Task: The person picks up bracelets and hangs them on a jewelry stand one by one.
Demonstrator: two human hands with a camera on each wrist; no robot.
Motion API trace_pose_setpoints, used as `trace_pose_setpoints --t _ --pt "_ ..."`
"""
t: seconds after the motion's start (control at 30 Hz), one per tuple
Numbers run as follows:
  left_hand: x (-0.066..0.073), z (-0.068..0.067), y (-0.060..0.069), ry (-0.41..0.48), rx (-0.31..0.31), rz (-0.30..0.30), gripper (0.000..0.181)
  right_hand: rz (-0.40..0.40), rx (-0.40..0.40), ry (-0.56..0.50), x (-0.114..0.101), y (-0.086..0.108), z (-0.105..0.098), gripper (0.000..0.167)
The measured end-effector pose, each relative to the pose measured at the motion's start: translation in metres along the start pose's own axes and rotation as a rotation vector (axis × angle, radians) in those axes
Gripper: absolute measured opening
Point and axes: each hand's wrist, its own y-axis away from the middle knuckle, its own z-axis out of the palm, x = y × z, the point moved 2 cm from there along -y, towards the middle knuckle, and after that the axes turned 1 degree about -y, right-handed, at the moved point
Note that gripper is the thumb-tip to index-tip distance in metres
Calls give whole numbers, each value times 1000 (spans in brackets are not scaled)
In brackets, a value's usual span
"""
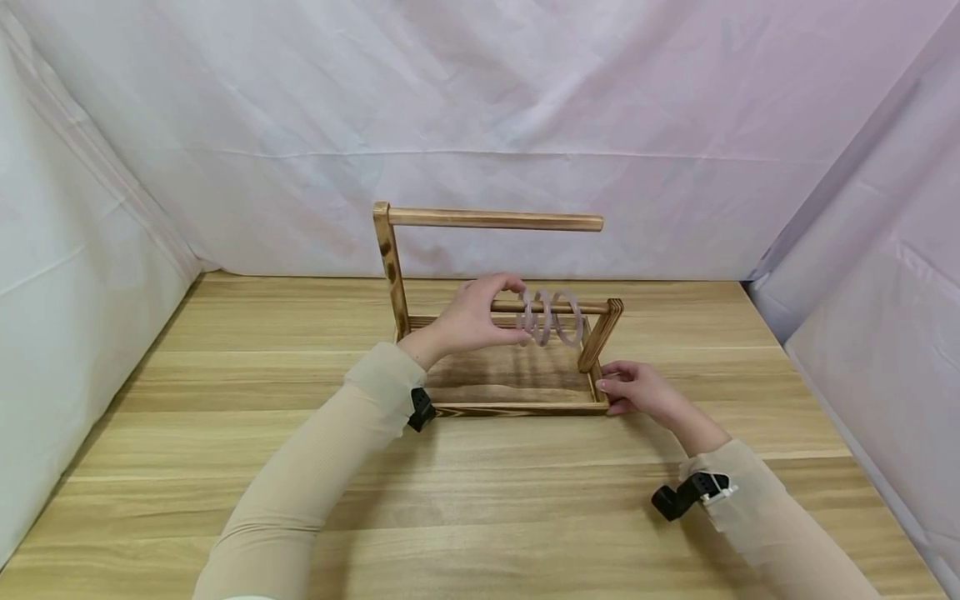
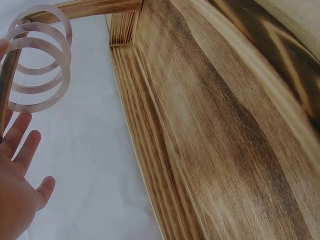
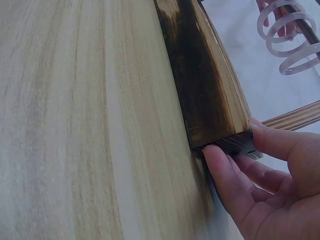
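A wooden display stand (image 1: 517, 408) with a tray base and two rods stands on the table. Three pale, translucent bangles (image 1: 581, 322) hang around its lower rod (image 1: 596, 308). My left hand (image 1: 474, 315) pinches the leftmost bangle between thumb and fingers; in the left wrist view the bangles (image 2: 67, 75) sit at upper left, the hand (image 2: 17, 185) partly cut off. My right hand (image 1: 637, 390) grips the front right corner of the tray base. In the right wrist view, its thumb and fingers close around the scorched wooden corner (image 3: 210, 100).
The stand's upper rod (image 1: 495, 219) runs above and behind the lower one, fixed to a tall left post (image 1: 392, 267), its right end free. A short post (image 1: 600, 337) bears the lower rod at right. White cloth (image 1: 480, 100) hangs behind the wood-grain table (image 1: 525, 500).
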Motion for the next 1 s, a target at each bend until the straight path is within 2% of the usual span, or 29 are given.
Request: trace_pose_setpoints --t 0.6,0.87,1.0 --pt "3 2 2 3 1 -3 67 -9 -11 -4 -3 4 -2 51" --pt "3 2 2 34 17 -7 69 -8 -15 -3 -3 4 -3 51" --pt "1 2 3 62 11 -20 76 -7 -14 -1 -4 3 -3 51"
